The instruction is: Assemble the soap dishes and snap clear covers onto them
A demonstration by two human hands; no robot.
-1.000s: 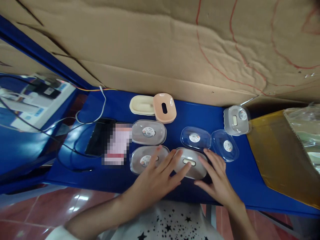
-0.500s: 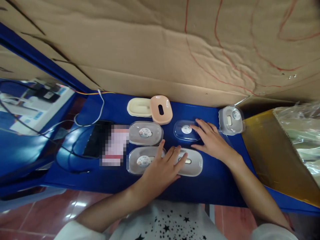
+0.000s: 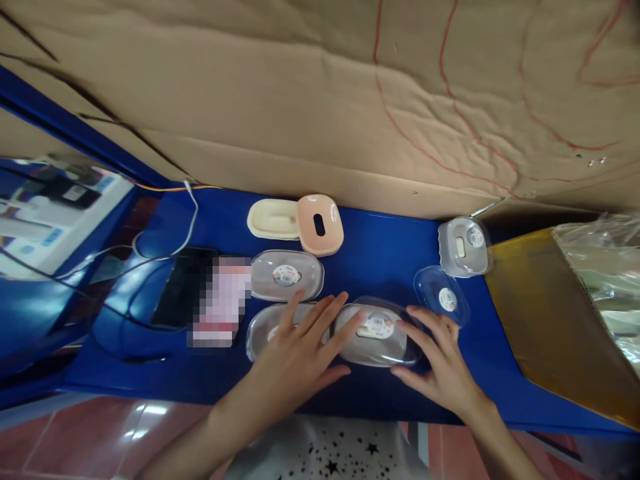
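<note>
A blue bench (image 3: 390, 243) stands by a brown cardboard wall (image 3: 225, 87). At the lower middle of the frame, a clear lid (image 3: 385, 333) is over a grey dish (image 3: 351, 350), a bit too far right. The right hand (image 3: 447, 353) seems to pinch the lid's right end. The left hand (image 3: 300, 353) is spread loose nearby, holding nothing. If the lid gets pushed while crooked, it might slip or skid the dish away.

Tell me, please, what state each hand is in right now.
Left hand: open, fingers spread, forefinger over the grey dish; contact unclear.
Right hand: thumb and fingers at the right end of the clear lid; cannot tell if gripping.
</note>
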